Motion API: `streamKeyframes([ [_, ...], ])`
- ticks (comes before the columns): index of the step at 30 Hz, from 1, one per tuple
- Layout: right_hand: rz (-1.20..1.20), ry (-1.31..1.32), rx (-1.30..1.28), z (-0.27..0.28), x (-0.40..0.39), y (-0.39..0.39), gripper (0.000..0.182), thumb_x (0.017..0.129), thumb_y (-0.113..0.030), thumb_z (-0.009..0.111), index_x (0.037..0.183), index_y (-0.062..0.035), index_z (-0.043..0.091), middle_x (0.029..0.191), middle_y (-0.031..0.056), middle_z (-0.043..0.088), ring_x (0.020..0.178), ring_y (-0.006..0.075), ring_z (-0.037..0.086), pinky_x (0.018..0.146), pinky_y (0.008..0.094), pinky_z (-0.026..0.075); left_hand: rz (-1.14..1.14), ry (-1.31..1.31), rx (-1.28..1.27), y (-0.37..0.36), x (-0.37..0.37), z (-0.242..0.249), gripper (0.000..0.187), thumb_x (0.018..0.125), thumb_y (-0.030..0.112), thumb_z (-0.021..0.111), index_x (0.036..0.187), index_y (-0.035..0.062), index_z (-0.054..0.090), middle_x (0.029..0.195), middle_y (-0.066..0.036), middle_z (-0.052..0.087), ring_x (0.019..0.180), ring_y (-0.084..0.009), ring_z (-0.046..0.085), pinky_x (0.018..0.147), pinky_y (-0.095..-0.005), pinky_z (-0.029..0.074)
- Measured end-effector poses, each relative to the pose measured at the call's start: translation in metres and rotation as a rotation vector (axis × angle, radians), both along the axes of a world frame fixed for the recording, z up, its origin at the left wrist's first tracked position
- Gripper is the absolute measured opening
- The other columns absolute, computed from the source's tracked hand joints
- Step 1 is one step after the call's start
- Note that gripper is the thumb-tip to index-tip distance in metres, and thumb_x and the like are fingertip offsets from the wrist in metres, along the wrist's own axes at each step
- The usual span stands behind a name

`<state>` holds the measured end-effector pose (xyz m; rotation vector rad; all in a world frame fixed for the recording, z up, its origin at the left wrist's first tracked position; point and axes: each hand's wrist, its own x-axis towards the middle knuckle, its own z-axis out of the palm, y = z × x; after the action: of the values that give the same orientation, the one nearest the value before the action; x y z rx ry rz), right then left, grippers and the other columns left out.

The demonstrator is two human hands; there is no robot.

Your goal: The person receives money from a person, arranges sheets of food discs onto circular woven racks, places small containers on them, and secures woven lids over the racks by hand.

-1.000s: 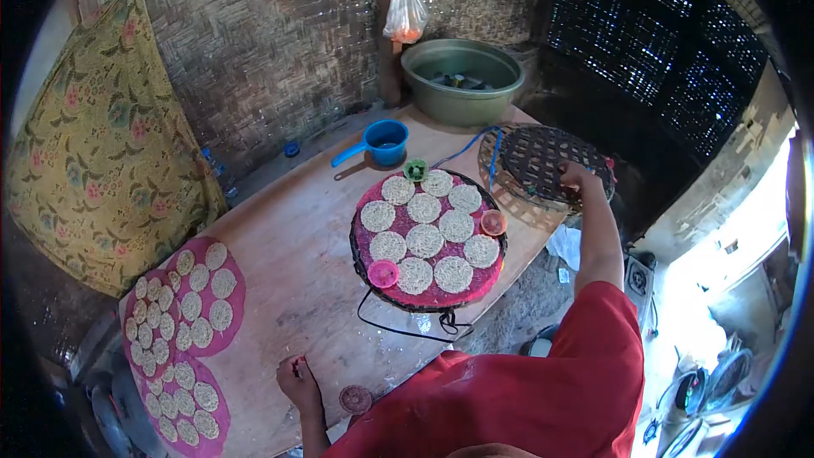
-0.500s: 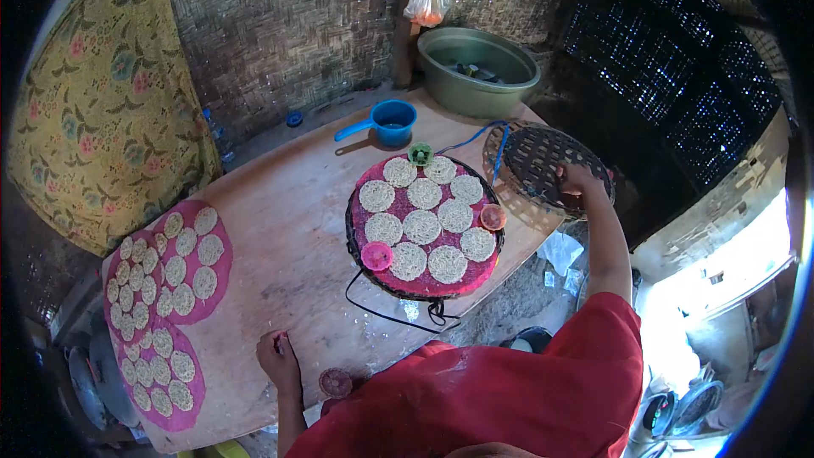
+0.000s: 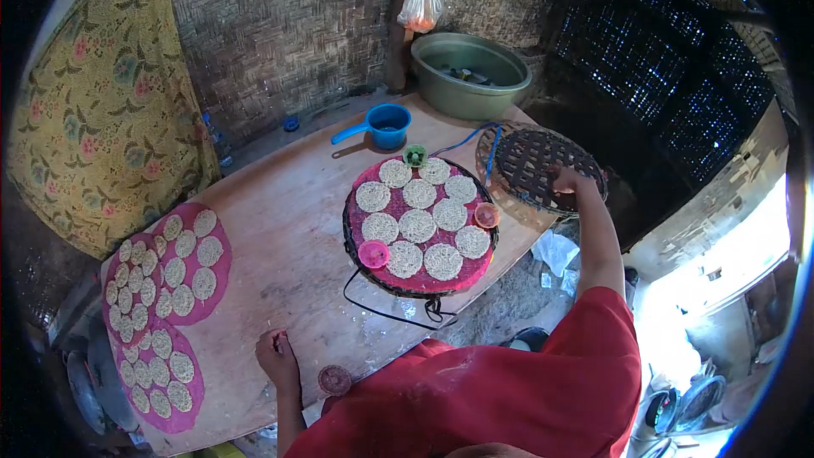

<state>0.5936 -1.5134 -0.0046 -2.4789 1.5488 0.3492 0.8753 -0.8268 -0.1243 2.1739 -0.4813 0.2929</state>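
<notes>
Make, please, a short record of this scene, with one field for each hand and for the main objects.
Left hand: loosely curled at the table's near side; a reddish spot shows by the thumb, unclear whether it holds something
Right hand: on the dark woven basketwork, arm outstretched
Round tray: pink surface with eleven pale discs; small green, orange and pink round pieces around its edge
Pink sheets: at the table's left end, bearing more pale discs
Behind tray: blue dipper, green basin

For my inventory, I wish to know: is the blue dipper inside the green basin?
No, the blue dipper stands on the table, apart from the green basin.
</notes>
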Motion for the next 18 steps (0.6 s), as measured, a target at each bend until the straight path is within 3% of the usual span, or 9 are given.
streamKeyframes([
  [5, -0.034, -0.023, 0.116, 0.009, -0.001, 0.003, 0.063, 0.060, -0.017, 0.069, 0.121, -0.0221, 0.054, 0.118, 0.0143, 0.058, 0.112, 0.0337, 0.053, 0.094, 0.0393, 0.043, 0.005, 0.017, 0.014, 0.001, 0.000, -0.003, 0.003, 0.082, 0.007, 0.060, 0.083, 0.0045, 0.062, 0.076, -0.009, 0.058, 0.070, -0.0218, 0.051, 0.065, -0.0339, 0.040],
  [8, -0.005, 0.019, 0.081, 0.012, 0.000, 0.002, 0.052, 0.060, -0.017, 0.069, 0.112, -0.0199, 0.059, 0.108, 0.0103, 0.063, 0.106, 0.0296, 0.057, 0.091, 0.0387, 0.045, 0.008, 0.003, 0.023, 0.002, 0.001, -0.007, 0.004, 0.081, 0.007, 0.060, 0.083, 0.0049, 0.062, 0.075, -0.009, 0.058, 0.069, -0.0217, 0.051, 0.065, -0.0340, 0.040],
  [10, 0.114, -0.019, -0.052, 0.003, -0.013, -0.018, 0.044, 0.061, -0.019, 0.069, 0.104, -0.0189, 0.062, 0.104, 0.0075, 0.065, 0.101, 0.0265, 0.060, 0.087, 0.0363, 0.046, 0.008, -0.001, -0.013, 0.002, 0.000, -0.007, 0.003, 0.081, 0.008, 0.060, 0.083, 0.0054, 0.062, 0.075, -0.008, 0.058, 0.069, -0.0217, 0.051, 0.066, -0.0344, 0.040],
  [11, 0.051, -0.133, -0.113, 0.006, -0.018, -0.021, 0.041, 0.062, -0.022, 0.070, 0.102, -0.0175, 0.064, 0.104, 0.0073, 0.065, 0.099, 0.0265, 0.060, 0.088, 0.0353, 0.046, 0.010, -0.002, -0.012, 0.003, 0.001, -0.006, 0.003, 0.081, 0.008, 0.060, 0.083, 0.0054, 0.062, 0.075, -0.008, 0.058, 0.069, -0.0217, 0.051, 0.066, -0.0344, 0.040],
  [14, 0.166, 0.003, -0.005, 0.008, -0.033, -0.025, 0.049, 0.061, -0.024, 0.071, 0.109, -0.0178, 0.062, 0.108, 0.0099, 0.064, 0.103, 0.0282, 0.059, 0.089, 0.0341, 0.046, 0.015, 0.040, 0.036, 0.003, -0.001, -0.004, 0.003, 0.081, 0.008, 0.060, 0.082, 0.0053, 0.062, 0.076, -0.008, 0.058, 0.069, -0.0219, 0.051, 0.066, -0.0344, 0.040],
  [18, -0.009, -0.095, -0.021, 0.003, -0.039, 0.009, 0.062, 0.060, -0.023, 0.072, 0.120, -0.0193, 0.056, 0.114, 0.0127, 0.061, 0.107, 0.0307, 0.057, 0.093, 0.0371, 0.044, 0.016, 0.022, 0.041, 0.001, 0.000, -0.006, 0.004, 0.082, 0.009, 0.060, 0.082, 0.0049, 0.061, 0.076, -0.008, 0.058, 0.071, -0.0219, 0.051, 0.068, -0.0343, 0.040],
])
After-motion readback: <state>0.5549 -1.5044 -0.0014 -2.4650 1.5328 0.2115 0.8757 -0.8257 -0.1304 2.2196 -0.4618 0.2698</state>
